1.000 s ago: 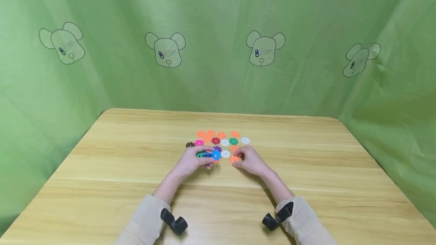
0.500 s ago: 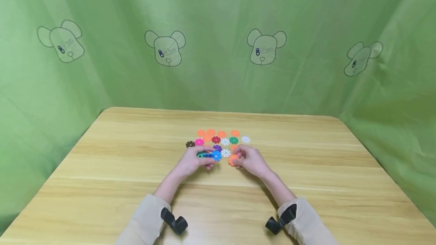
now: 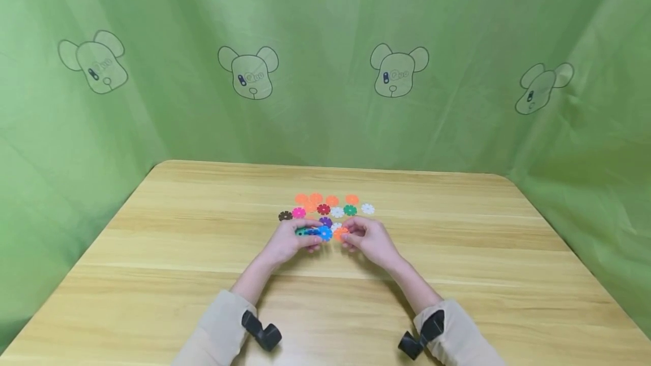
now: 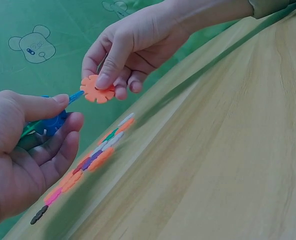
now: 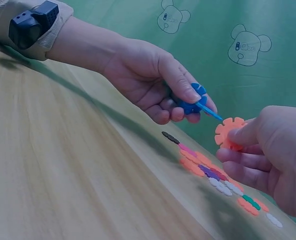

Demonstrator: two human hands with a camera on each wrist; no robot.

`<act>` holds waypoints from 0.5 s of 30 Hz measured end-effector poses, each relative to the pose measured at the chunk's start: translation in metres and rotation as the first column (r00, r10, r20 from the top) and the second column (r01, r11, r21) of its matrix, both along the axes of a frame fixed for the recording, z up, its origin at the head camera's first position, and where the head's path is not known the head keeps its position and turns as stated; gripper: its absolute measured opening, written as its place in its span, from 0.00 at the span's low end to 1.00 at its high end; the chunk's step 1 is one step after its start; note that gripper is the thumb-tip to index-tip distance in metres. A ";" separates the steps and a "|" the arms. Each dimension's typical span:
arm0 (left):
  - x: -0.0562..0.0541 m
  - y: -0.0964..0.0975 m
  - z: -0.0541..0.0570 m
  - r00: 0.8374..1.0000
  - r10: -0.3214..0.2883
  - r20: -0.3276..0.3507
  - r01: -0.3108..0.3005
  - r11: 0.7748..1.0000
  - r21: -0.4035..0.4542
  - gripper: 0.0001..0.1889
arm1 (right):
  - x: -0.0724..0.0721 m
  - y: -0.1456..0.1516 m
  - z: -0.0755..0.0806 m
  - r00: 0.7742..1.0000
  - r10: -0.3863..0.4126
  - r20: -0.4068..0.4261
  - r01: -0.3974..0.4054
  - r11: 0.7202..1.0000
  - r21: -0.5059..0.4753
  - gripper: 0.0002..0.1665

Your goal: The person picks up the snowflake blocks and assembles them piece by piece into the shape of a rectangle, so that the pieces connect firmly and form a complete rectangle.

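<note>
My left hand (image 3: 285,243) holds a small chain of notched plastic snowflake discs above the table. In it are a green disc (image 3: 302,231), a dark blue disc (image 4: 52,125) and a light blue disc (image 3: 324,234). Thumb and fingers of my right hand (image 3: 375,243) pinch an orange snowflake disc (image 5: 230,134). Both wrist views show the light blue disc's edge meeting the orange disc's rim; whether the slots are engaged I cannot tell. The left fingers partly cover the chain.
Behind the hands, several loose discs lie flat on the wooden table (image 3: 203,275): a brown disc (image 3: 285,216), a pink disc (image 3: 298,213), a red disc (image 3: 323,209), a purple disc (image 3: 325,222), a green one, and white and orange ones. A green curtain (image 3: 325,129) stands behind.
My right hand has lifted the orange disc from the table's right side and brought it left, up to the light blue disc. The left hand has stayed nearly still.
</note>
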State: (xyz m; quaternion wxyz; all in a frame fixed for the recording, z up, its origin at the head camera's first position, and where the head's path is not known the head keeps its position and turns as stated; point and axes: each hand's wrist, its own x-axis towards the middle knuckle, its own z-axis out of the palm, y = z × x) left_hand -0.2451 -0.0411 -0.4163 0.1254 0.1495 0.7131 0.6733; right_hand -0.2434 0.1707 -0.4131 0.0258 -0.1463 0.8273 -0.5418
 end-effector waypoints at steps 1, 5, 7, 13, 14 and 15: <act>0.000 0.000 0.000 1.000 0.000 -0.002 0.000 1.000 0.002 0.19 | 0.000 0.000 0.000 1.000 0.002 -0.011 -0.001 1.000 0.002 0.09; 0.000 0.001 0.000 1.000 -0.004 -0.014 0.004 1.000 -0.005 0.19 | 0.001 0.000 -0.001 0.998 0.009 -0.056 -0.008 1.000 0.017 0.08; -0.001 0.001 -0.001 1.000 -0.009 -0.016 0.009 1.000 -0.006 0.19 | 0.001 -0.001 -0.001 0.997 0.017 -0.075 -0.016 1.000 0.018 0.08; -0.002 0.001 -0.002 1.000 -0.017 -0.005 0.018 1.000 0.008 0.19 | 0.003 -0.004 0.001 0.995 0.013 -0.099 -0.012 1.000 0.008 0.06; -0.001 0.001 -0.002 1.000 -0.016 -0.002 0.016 1.000 0.012 0.19 | 0.004 -0.005 0.001 0.995 0.009 -0.096 -0.009 1.000 0.001 0.06; -0.001 0.000 -0.002 1.000 -0.016 0.001 0.016 1.000 0.016 0.19 | 0.005 -0.005 0.002 0.996 0.006 -0.093 -0.006 1.000 -0.008 0.06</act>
